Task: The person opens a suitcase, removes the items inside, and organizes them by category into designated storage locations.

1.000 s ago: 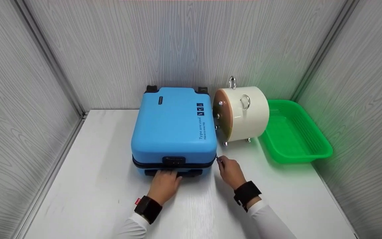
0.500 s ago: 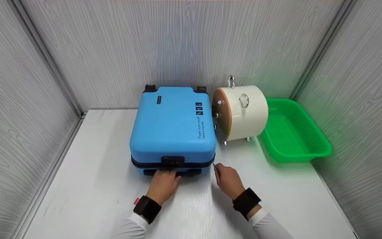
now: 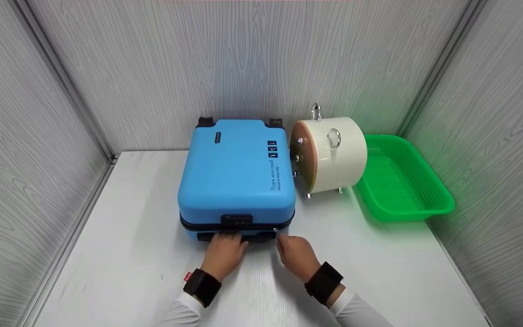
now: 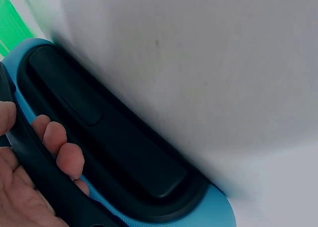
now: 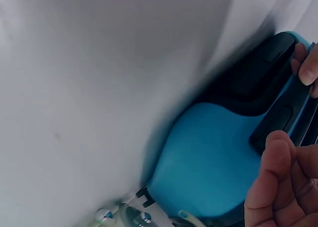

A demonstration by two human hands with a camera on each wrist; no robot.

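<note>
I look down on a white table [image 3: 130, 254] boxed in by grey panelled walls. A blue suitcase [image 3: 236, 170] lies flat near the middle of it, its handle side facing me and its black wheels against the back wall.

My left hand [image 3: 224, 254] rests at the near edge of the suitcase, its fingers [image 4: 57, 142] curled around the black carry handle [image 4: 35, 157]. From the left wrist view I see three fingertips hooked over the bar, with the dark recess behind it; the thumb is cut off at the frame edge.

My right hand [image 3: 297, 254] sits just beside the left, at the front right of the suitcase. Its fingers pinch a small metal zipper pull [image 3: 275, 230] on the dark zipper line. The pull is tiny and I can barely make it out from above. In the right wrist view the pull is not visible; I see only a curled, blurred finger [image 5: 273, 172] in front of the blue shell, and my left fingertips on the handle at the far right.

To the right of the suitcase, just beside it, a cream cylinder [image 3: 334, 154] with metal rings lies on its side. Beyond that sits a green tray [image 3: 429, 195], by the right wall.
</note>
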